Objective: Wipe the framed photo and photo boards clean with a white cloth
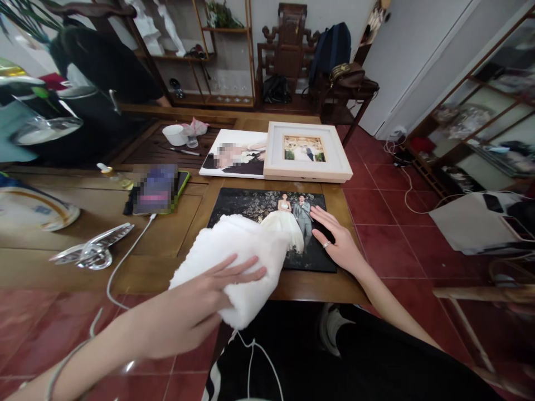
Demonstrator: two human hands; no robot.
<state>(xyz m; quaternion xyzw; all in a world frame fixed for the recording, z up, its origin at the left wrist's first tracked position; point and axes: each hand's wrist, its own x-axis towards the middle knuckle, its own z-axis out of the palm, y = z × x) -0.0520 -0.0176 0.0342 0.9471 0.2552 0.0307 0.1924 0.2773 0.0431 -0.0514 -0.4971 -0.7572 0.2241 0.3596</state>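
Note:
A dark wedding photo print (pixel 309 259) lies flat near the table's front edge, showing a couple in a white gown and a grey suit. Over its left part is a white fluffy cloth (pixel 238 239), which sags past the table's edge. My left hand (pixel 196 306) rests on top of this cloth with fingers stretched and spread. On the photo's right side lies my right hand (pixel 340 245), a ring on one finger, its fingers open and flat. The photo's lower left is hidden under the cloth.
Behind the photo are a framed picture (pixel 307 170) and a white-edged photo panel (pixel 234 133). To the left are a phone (pixel 156 189) with a white cable (pixel 121 264), a shiny metal ornament (pixel 96 250), a small dropper bottle (pixel 119 178) and a white cup (pixel 175 134).

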